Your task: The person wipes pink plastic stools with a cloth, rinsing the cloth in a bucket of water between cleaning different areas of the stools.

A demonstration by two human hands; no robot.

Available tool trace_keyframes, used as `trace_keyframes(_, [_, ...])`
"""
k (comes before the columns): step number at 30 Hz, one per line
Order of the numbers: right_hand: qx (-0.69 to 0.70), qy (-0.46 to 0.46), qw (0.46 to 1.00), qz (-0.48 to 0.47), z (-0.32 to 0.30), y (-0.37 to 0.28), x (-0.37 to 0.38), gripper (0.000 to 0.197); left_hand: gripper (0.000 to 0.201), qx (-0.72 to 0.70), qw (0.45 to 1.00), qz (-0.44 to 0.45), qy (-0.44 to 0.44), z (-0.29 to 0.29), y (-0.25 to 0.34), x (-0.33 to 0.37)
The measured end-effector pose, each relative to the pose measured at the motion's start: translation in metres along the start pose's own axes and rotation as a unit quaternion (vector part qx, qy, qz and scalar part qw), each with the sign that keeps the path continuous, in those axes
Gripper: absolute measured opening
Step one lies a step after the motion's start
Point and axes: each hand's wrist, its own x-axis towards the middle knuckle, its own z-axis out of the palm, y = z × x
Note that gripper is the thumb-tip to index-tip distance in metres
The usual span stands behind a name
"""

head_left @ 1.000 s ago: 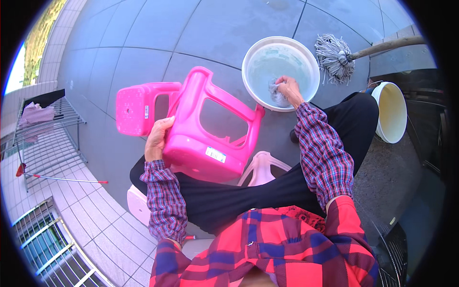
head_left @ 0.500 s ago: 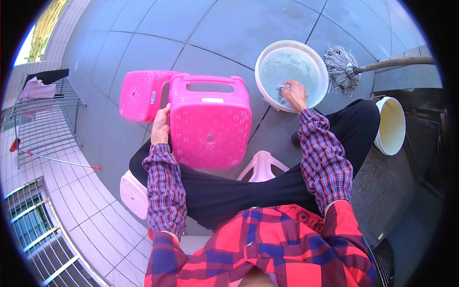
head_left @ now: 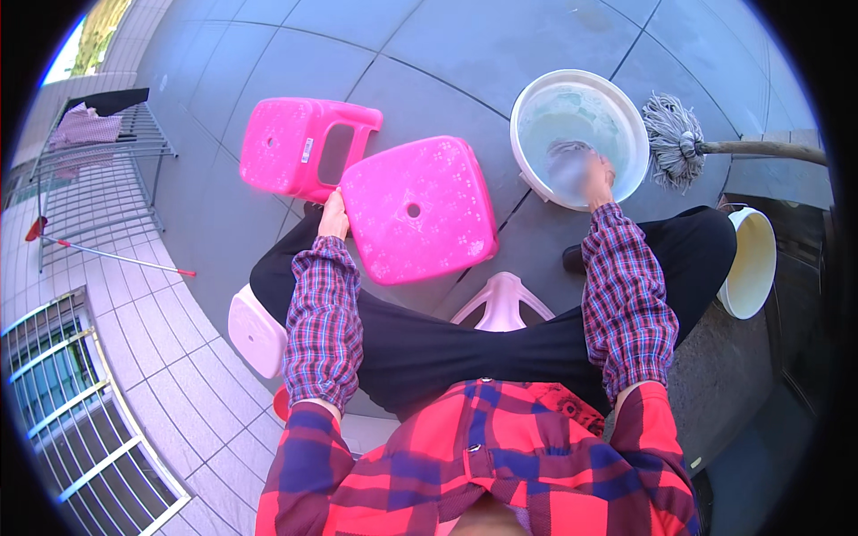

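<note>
My left hand (head_left: pixel 334 215) grips the edge of a bright pink plastic stool (head_left: pixel 429 234), whose square seat with a centre hole faces me. Inside a white bucket (head_left: pixel 522 152) of cloudy water, my right hand (head_left: pixel 601 179) is closed on a greyish cloth (head_left: pixel 568 166), both smeared by motion. Another pink stool (head_left: pixel 279 147) stands just beyond my left hand, with a label on its side. Between my knees shows part of a pale pink stool (head_left: pixel 502 304).
A grey string mop (head_left: pixel 675 143) lies right of the bucket. A cream bucket (head_left: pixel 749 263) sits beside my right knee. A small pale pink stool (head_left: pixel 256 332) is by my left knee. At left stand a metal drying rack (head_left: pixel 98 161) and a barred window (head_left: pixel 80 411).
The held stool has turned, so its side opening no longer shows and its seat sits askew. My right hand moves the cloth about in the bucket. The whole view has shifted slightly.
</note>
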Motion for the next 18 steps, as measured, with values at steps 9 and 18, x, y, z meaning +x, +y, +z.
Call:
trace_keyframes(9, [-0.439, -0.192, 0.844, -0.242, -0.004, -0.031, -0.004, 0.031, 0.052, 0.124, 0.976, -0.009, 0.178, -0.009, -0.014, 0.034])
trace_keyframes(18, [-0.08, -0.22, 0.971, -0.056, 0.0, -0.043, 0.023, 0.021, 0.029, 0.35, 0.841, 0.408, 0.06, 0.144, 0.048, -0.044])
